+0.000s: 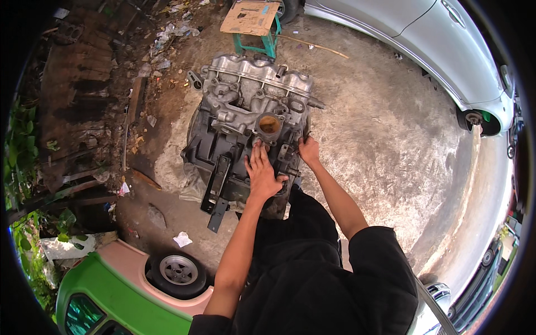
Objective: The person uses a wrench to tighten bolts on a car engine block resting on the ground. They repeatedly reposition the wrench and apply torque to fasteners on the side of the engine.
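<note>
A greasy car engine (226,117) stands on the ground in front of me, its silvery ribbed top cover (251,71) at the far side. My left hand (261,174) lies on the near side of the block, fingers stretched out and thumb apart, just below a round metal opening (269,126) with a brownish inside. At the engine's right side my right hand (309,150) has its fingers curled in against the metal; what they grip is hidden. A dark steel bracket (219,184) sticks out towards me, left of my left hand.
Behind the engine stands a green stool (269,46) with a cardboard top (250,17). A silver car (413,39) is at the far right, a green and pink car (131,285) at the near left. Litter and boards (135,100) line the left ground.
</note>
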`<state>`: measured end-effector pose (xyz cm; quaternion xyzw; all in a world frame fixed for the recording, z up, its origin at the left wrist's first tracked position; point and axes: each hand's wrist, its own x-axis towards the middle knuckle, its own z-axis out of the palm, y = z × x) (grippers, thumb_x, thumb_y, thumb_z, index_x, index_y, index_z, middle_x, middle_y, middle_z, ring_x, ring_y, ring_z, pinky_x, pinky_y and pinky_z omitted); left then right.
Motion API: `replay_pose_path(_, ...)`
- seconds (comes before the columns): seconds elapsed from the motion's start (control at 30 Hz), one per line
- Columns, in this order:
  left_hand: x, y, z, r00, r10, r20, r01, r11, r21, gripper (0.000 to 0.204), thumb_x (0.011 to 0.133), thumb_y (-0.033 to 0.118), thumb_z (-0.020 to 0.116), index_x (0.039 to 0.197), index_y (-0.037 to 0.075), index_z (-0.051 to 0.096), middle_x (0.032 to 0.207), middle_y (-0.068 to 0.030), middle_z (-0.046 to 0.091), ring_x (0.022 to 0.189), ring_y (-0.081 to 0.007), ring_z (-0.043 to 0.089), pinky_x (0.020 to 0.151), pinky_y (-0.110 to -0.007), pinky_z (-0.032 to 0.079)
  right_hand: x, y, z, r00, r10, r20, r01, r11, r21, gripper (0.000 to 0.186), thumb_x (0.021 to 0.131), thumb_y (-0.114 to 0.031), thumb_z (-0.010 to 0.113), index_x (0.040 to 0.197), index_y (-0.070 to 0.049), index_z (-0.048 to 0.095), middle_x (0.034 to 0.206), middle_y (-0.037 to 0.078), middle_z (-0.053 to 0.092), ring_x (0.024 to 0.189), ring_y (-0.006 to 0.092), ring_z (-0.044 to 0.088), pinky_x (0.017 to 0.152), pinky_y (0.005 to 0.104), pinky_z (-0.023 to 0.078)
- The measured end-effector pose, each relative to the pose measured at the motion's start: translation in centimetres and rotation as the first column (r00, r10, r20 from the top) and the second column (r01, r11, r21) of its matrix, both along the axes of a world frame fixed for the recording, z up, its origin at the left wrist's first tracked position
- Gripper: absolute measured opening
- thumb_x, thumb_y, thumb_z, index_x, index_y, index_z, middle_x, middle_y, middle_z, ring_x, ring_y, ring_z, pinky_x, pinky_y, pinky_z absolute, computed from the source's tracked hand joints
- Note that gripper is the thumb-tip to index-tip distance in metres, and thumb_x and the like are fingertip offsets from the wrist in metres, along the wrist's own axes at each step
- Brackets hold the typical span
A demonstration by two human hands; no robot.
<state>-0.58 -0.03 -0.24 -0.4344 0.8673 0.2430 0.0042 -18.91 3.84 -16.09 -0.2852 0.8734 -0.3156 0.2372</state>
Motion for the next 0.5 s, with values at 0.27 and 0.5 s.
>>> replay_pose_path(0.27, 0.0, 0.0, 0.2, 0.999, 0.029, -0.019, -0.029, 0.999, 0.028, 0.137, 0.062, 0.040, 0.088, 0.153, -0.006, -0.004, 0.162, -0.0224, 0.003, 0.151, -0.0372, 0.004, 0.118, -0.059, 0.007, 7.9, 7.2, 4.5, 0.981, 0.152, 0.123, -0.130, 0.977, -0.167, 0.023, 0.099, -0.017, 0.054, 0.106, 0.004, 0.049, 0.079, 0.029, 0.064, 0.072, 0.0490, 0.062, 0.061, 0.0510, 0.048)
replay_pose_path(0.5, 0.5, 0.2, 1.2, 0.993, 0.008, -0.114, -0.015, 0.998, -0.062, 0.127, 0.068, 0.046, 0.084, 0.155, -0.002, 0.005, 0.162, -0.0188, 0.013, 0.151, -0.0350, 0.013, 0.118, -0.059, 0.010, 7.8, 7.8, 1.9, 0.960, -0.174, 0.218, 0.220, 0.953, -0.210, 0.027, 0.103, -0.024, 0.050, 0.107, 0.002, 0.050, 0.077, 0.030, 0.063, 0.075, 0.0474, 0.064, 0.064, 0.0529, 0.047)
